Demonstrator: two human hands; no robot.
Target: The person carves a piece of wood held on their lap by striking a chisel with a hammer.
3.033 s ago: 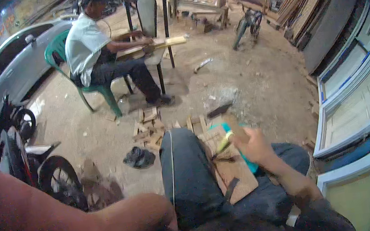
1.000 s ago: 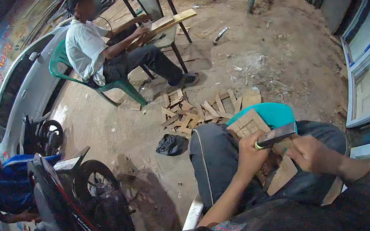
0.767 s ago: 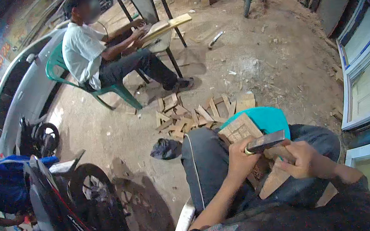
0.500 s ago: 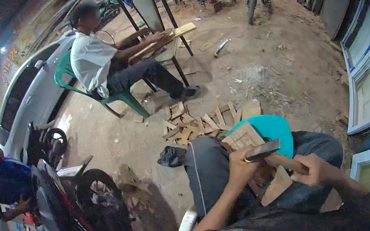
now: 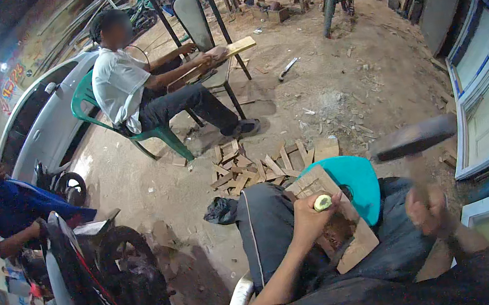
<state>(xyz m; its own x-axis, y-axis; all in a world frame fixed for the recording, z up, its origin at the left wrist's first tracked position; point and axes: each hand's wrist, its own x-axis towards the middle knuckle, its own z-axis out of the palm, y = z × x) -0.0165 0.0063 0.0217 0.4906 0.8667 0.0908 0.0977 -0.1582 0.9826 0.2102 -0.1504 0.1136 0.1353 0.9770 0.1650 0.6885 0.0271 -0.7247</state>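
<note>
My left hand [image 5: 310, 223] is closed around a chisel [image 5: 323, 202], its pale yellow handle end pointing up; the blade is hidden beneath my fist. That fist rests over a wooden board [image 5: 359, 245] lying tilted across my lap, with a rough, dark cut hollow in its middle. To the right, my right hand [image 5: 428, 211] grips the wooden handle of a hammer [image 5: 414, 137]. The hammer's dark head is raised clear of the chisel and blurred by motion. Under the board's far end, between my knees, sits a turquoise stool [image 5: 360, 183].
Wood offcuts [image 5: 246, 167] lie heaped beyond my knees. Ahead, a person in a green chair [image 5: 86, 99] handles a pale plank [image 5: 241, 46]. A motorcycle [image 5: 89, 284] and a person in blue are at left; framed panels [image 5: 485, 102] lean at right.
The hammer has risen up and right, away from the chisel, with my right hand. The chisel's handle end now shows. The person in blue at left has shifted.
</note>
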